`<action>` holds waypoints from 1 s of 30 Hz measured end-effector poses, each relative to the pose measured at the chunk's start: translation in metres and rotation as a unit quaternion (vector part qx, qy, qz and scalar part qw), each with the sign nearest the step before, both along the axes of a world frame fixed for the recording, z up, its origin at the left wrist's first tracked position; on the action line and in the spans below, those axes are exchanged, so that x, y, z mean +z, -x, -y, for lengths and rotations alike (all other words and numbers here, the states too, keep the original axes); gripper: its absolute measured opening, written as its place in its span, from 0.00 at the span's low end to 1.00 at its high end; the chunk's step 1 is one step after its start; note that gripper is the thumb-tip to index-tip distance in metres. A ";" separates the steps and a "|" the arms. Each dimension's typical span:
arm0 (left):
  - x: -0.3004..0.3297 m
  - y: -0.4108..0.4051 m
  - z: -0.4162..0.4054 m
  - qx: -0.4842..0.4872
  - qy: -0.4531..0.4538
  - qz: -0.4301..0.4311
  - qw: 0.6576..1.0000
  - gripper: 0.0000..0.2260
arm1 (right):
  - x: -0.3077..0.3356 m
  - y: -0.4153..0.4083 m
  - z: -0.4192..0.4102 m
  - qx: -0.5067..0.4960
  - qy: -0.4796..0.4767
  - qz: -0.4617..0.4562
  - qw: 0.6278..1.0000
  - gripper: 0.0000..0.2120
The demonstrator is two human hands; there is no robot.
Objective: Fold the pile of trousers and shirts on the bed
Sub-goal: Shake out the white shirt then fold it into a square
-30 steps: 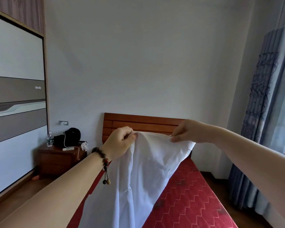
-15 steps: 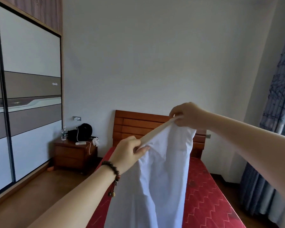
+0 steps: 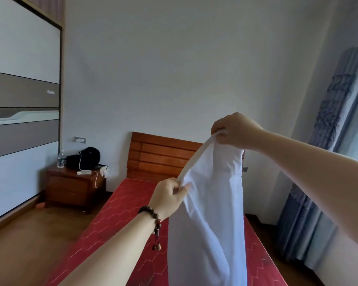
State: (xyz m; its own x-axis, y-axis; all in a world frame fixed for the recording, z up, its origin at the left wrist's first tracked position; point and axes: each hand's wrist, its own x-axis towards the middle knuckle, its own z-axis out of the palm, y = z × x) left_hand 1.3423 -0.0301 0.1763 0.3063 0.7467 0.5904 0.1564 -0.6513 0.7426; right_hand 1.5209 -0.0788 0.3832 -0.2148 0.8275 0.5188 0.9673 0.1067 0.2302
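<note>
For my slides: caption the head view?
Both hands, left hand lower, right hand higher, hold a white garment above the bed.

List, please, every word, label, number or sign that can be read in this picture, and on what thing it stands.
None can be read.
Water bottle on the nightstand: its label is too small and blurred to read.
White garment held by the left hand and right hand: no print shows.
Wardrobe, headboard: no text.

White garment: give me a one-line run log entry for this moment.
phase: unfurling | white garment hanging above bed | left hand pinches lower edge | right hand pinches top, higher
</note>
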 end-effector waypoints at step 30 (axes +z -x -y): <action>-0.026 0.077 -0.048 0.102 -0.054 0.002 0.993 0.26 | 0.006 -0.013 -0.017 -0.015 -0.044 0.010 0.999 0.11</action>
